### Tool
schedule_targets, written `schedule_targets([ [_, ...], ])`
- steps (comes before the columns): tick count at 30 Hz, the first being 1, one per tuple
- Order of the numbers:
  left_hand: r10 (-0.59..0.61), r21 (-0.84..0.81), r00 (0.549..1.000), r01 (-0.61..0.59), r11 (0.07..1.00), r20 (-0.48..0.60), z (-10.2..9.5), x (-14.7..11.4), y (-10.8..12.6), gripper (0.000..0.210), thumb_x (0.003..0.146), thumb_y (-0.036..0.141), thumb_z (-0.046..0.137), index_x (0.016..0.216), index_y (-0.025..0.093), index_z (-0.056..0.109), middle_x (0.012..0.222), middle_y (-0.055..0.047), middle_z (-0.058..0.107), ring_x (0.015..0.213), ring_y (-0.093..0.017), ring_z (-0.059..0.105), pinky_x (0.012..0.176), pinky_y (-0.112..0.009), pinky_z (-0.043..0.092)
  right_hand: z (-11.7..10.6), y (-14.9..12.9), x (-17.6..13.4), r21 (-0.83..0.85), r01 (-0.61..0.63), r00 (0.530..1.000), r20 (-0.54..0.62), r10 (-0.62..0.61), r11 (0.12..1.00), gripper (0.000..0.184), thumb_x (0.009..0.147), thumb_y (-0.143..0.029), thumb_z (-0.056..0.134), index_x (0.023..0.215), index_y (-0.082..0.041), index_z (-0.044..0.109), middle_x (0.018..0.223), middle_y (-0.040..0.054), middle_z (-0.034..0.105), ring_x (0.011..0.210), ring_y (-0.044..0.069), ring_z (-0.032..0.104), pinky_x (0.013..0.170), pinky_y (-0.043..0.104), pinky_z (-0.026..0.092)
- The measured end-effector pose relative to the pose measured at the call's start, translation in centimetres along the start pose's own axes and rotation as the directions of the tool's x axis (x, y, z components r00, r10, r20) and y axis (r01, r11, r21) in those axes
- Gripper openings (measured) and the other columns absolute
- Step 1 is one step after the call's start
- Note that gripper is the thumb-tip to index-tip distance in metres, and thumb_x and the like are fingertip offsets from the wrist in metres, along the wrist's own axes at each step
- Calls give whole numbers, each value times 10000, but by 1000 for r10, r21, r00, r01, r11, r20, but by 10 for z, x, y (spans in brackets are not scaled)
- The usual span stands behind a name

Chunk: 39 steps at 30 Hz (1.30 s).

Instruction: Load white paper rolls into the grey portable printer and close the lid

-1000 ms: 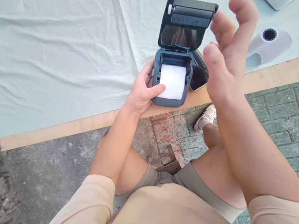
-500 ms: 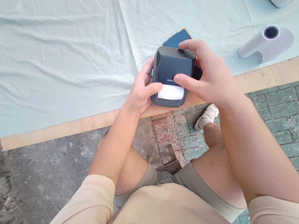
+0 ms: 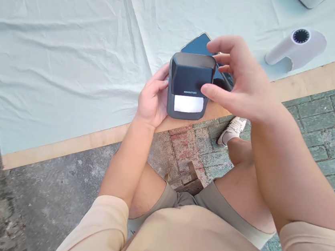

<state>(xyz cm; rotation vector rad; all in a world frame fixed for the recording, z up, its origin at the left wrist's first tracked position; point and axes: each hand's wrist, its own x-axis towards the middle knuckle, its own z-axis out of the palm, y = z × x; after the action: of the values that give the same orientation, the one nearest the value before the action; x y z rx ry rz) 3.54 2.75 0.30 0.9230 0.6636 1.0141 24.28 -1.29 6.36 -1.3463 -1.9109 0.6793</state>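
A dark label printer (image 3: 192, 75) with NIIMBOT lettering is near the table's front edge, its lid down. From its front slot a white label strip (image 3: 188, 104) sticks out. My left hand (image 3: 155, 98) grips the printer's left side, fingers partly hidden behind it. My right hand (image 3: 236, 75) hovers by the printer's right side with fingers spread and curved, thumb over the lid's right edge; whether the thumb touches is unclear. Behind the printer lies a phone (image 3: 197, 42), partly covered by the printer and my right hand.
A white paper roll (image 3: 285, 48) with a dark toothed core lies at the right, its loose sheet unrolled. The corner of a pale object (image 3: 310, 0) shows at the top. A pale cloth (image 3: 71, 66) covers the table. A wooden stool (image 3: 189, 182) is between my legs.
My right hand has come off the printer's top and opened, moving right. My left thumb has slid off the label to the printer's side. The printer has shifted slightly left.
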Motion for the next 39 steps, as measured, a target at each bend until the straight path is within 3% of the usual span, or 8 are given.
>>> schedule_targets([
  [6, 7, 3, 1000, -7, 1000, -8, -2, 2, -2, 286, 824, 305, 595, 1094, 244, 668, 1060, -19, 744, 1221, -294, 698, 1054, -475, 591, 3, 0, 2, -113, 80, 997, 5, -79, 990, 604, 743, -228, 743, 1301, -310, 525, 1380, 71, 611, 1270, 280, 599, 998, 426, 566],
  [11, 6, -59, 999, -4, 998, 35, -1, 2, -3, 342, 850, 532, 677, 1092, 291, 696, 1107, -29, 741, 1393, -334, 588, 1130, -508, 549, 12, -14, 6, -158, 46, 874, -472, -117, 986, 133, 876, -215, 604, 825, -252, 487, 819, 19, 602, 780, 183, 622, 708, 357, 520],
  [16, 30, 44, 998, -32, 999, 52, 3, -3, -1, 565, 728, 563, 834, 1187, 279, 665, 1226, -45, 717, 1454, -359, 554, 1134, -479, 556, 15, -17, 10, -327, 32, 985, -151, -86, 945, 112, 840, -201, 650, 933, -261, 643, 960, 23, 760, 1015, 297, 692, 853, 480, 526],
  [22, 45, 94, 997, -51, 994, 67, 6, -5, -2, 644, 696, 635, 840, 1211, 291, 665, 1305, -53, 698, 1470, -370, 539, 1149, -496, 547, 16, -21, 15, -477, -16, 1000, 6, 22, 879, 297, 811, -154, 657, 1073, -294, 672, 987, 48, 787, 1184, 390, 606, 939, 606, 466],
  [29, 42, -16, 990, -40, 999, 132, -8, 2, -10, 609, 613, 552, 927, 1144, 326, 730, 1152, 40, 758, 1214, -275, 687, 1035, -401, 614, -4, -25, 11, 60, -25, 979, -199, 36, 998, 408, 718, -174, 625, 1113, -270, 591, 1059, 25, 744, 1009, 273, 673, 860, 473, 531],
  [33, 20, -22, 999, -19, 1000, 50, -5, 1, -6, 413, 789, 477, 810, 1118, 251, 705, 1150, -24, 757, 1414, -320, 598, 1097, -442, 587, -24, 28, 6, 697, -114, 920, -196, 340, 708, 451, 743, -347, 571, 1190, -315, 521, 1138, 57, 670, 1042, 254, 667, 728, 397, 546],
  [35, 16, -18, 999, -15, 1000, 51, -3, 0, -4, 429, 764, 472, 826, 1113, 251, 710, 1183, -34, 761, 1442, -323, 575, 1078, -414, 596, -25, 63, 5, 746, -213, 882, -131, 452, 631, 457, 784, -456, 510, 1218, -312, 511, 1238, 91, 632, 1116, 266, 630, 783, 413, 550],
  [39, 16, 0, 998, -16, 1000, 53, -3, 0, -3, 397, 777, 459, 809, 1113, 265, 727, 1151, -30, 774, 1277, -294, 690, 894, -353, 638, -16, 116, 7, 503, -233, 834, -337, 437, 833, 497, 849, -439, 573, 1292, -350, 367, 1348, 96, 563, 1107, 256, 590, 732, 375, 519],
])
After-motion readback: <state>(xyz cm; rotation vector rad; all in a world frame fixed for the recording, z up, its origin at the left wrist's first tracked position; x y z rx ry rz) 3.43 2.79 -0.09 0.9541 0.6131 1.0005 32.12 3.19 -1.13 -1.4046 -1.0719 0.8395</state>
